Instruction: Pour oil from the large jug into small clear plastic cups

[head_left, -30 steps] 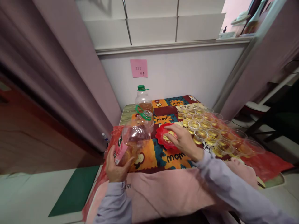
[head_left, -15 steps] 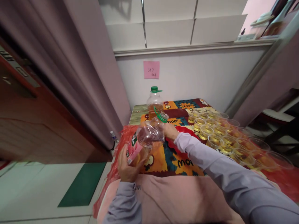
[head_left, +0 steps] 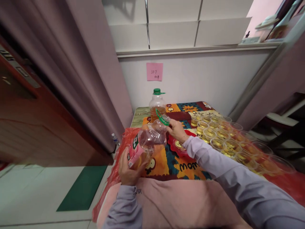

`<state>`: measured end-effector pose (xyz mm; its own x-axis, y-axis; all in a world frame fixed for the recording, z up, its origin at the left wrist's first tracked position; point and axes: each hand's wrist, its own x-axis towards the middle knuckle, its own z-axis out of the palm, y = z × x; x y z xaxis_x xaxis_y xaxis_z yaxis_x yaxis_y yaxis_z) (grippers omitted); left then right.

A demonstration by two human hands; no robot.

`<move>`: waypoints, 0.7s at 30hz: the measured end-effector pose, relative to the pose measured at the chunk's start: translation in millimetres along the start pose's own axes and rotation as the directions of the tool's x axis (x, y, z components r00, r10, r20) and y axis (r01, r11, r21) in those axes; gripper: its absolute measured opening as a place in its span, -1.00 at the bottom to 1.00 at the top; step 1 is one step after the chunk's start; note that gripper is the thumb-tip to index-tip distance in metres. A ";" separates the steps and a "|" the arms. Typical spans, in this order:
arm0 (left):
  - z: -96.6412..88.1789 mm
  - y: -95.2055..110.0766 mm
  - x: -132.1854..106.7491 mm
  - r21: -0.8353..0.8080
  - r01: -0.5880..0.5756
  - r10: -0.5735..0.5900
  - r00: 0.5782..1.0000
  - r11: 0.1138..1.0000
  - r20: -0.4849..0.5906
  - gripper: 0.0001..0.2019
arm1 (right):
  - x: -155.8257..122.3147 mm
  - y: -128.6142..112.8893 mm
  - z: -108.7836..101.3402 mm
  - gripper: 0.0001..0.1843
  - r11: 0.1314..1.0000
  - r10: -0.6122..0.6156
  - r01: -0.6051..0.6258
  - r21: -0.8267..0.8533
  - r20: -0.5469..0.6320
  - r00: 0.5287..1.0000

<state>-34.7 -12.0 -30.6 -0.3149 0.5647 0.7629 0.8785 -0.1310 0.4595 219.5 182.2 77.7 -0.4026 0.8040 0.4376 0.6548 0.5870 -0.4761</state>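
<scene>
My left hand (head_left: 127,168) grips the base of a large clear plastic bottle (head_left: 149,141) with a pink label, tilted with its neck pointing away and up. A little amber liquid lies in its lower end. My right hand (head_left: 175,129) is closed at the bottle's mouth, by the green handle ring (head_left: 162,117). Under my right wrist lies a red plate (head_left: 178,147) with a gold pattern. Several clear cups (head_left: 220,136) of amber liquid stand in rows to the right.
A second bottle (head_left: 157,106) with a green cap, part full, stands at the table's far end. The table has a colourful patterned cloth (head_left: 181,163) and red plastic (head_left: 289,184). A curtain (head_left: 78,73) and a small bottle (head_left: 115,139) on the floor are at left.
My right hand left the red plate and moved up to the mouth of the tilted bottle. The view shifted left. My left hand kept hold of the bottle's base.
</scene>
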 end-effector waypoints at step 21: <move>-0.3 13.1 6.6 0.042 -0.062 0.063 0.997 0.997 -0.034 0.01 | -123.7 62.0 -45.9 -0.57 0.985 -0.018 0.018 -0.171 0.001 1.000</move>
<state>-25.4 -10.2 -19.4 -0.2709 0.5270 0.8055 0.9106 -0.1309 0.3919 339.3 114.7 29.1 -0.4147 0.7935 0.4454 0.7472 0.5763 -0.3311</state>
